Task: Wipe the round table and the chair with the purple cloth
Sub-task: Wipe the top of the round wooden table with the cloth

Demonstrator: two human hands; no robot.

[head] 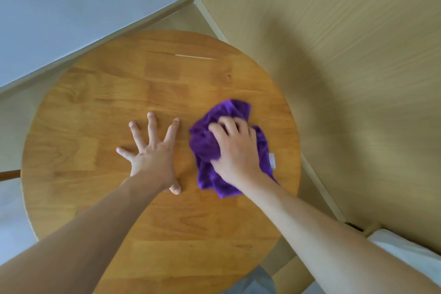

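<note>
While my left hand (152,157) rests flat, fingers spread, on the round table (95,102), my right hand (236,150) grips the bunched purple cloth (205,143).

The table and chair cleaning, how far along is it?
Nothing is visibly finished: the wood shows no sign of where it has been wiped. In hand: the right hand presses the bunched purple cloth onto the round table, while the left hand rests spread flat. Left: the chair, not in view.
</note>
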